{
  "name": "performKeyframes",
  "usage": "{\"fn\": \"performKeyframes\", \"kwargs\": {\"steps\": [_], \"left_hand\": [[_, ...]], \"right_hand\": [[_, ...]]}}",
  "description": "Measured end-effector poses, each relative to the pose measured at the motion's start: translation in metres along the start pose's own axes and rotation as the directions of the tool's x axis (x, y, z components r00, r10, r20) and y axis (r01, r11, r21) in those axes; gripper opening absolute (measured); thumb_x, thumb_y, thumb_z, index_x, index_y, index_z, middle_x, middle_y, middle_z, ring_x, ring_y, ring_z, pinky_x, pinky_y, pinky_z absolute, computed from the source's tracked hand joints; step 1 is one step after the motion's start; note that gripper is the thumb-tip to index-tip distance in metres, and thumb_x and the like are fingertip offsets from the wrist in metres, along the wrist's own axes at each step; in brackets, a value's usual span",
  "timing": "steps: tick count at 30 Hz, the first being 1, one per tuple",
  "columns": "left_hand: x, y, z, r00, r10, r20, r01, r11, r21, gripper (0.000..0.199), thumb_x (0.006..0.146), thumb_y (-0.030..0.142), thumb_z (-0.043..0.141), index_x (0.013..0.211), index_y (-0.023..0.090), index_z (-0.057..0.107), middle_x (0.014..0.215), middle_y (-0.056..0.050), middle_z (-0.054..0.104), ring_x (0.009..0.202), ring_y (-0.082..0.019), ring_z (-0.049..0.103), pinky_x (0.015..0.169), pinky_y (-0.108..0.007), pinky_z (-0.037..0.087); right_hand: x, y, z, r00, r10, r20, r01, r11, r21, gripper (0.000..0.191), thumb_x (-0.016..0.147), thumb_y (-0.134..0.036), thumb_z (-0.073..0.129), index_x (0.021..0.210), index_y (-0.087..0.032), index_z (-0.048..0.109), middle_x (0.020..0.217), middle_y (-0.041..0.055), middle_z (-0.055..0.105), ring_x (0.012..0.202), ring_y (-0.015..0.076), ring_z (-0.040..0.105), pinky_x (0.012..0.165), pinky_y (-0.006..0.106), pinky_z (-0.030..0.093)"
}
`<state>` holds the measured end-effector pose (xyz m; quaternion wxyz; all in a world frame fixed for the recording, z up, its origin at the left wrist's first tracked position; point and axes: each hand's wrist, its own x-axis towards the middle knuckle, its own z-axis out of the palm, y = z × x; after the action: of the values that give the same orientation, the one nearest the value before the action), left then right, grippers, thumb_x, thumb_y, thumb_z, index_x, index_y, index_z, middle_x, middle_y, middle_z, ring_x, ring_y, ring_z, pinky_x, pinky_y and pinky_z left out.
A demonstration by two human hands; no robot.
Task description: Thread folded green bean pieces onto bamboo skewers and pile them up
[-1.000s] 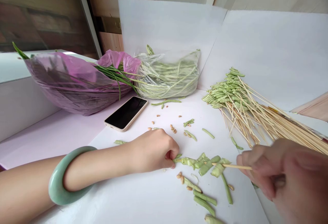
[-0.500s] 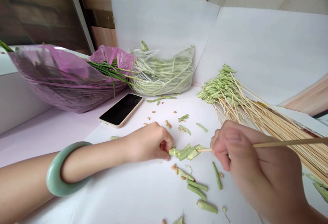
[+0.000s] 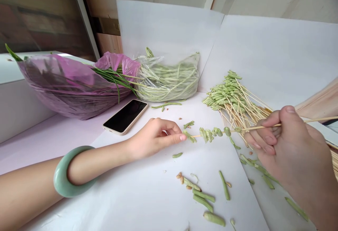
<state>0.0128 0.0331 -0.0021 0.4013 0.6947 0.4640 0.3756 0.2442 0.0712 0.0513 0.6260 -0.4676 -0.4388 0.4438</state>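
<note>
R hand, right side of frame, grips a thin wooden stick btwn thumb & bent fingers. Stick runs roughly level, right of centre, w/ green bean pcs spaced along it. L hand, mid-frame, is part-curled, thumb & fingertips at the end pc; can't tell if they pinch it or just touch.

To handle it well, I'd say: R hand steady & close behind the pcs so the stick can't bow; L fingertips on the sides of the end pc, clear of the point. Short, straight pushes in line w/ the stick, prob. w/ a slight twist, b/c a sideways shove could split the soft pod or snap the stick. Even, light pressure shd close the gaps w/o crushing.

Hard to make out: the L fingertips overlap the end pc, so the stick's point & the contact there are hidden. R palm & fingers cover part of the stick; its far end is cut off at the right edge. Can't tell if the pcs are one folded strip or separate bits. Loose bits at bottom centre are cropped by the frame.
</note>
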Motion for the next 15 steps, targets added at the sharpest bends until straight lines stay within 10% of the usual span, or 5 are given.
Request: {"fn": "performKeyframes", "kwargs": {"steps": [15], "left_hand": [[-0.001, -0.006, 0.001, 0.995, 0.029, -0.096, -0.021, 0.996, 0.083, 0.022, 0.081, 0.032, 0.066, 0.076, 0.011, 0.071, 0.073, -0.005, 0.071, 0.068, -0.013, 0.062, 0.066, -0.023, 0.049]], "right_hand": [[-0.01, 0.026, 0.001, 0.993, 0.1, 0.069, -0.105, 0.993, 0.061, 0.035, 0.077, -0.041, 0.067, 0.055, -0.019, 0.05, 0.037, -0.0034, 0.04, 0.035, 0.0078, 0.034, 0.041, 0.023, 0.032]]}}
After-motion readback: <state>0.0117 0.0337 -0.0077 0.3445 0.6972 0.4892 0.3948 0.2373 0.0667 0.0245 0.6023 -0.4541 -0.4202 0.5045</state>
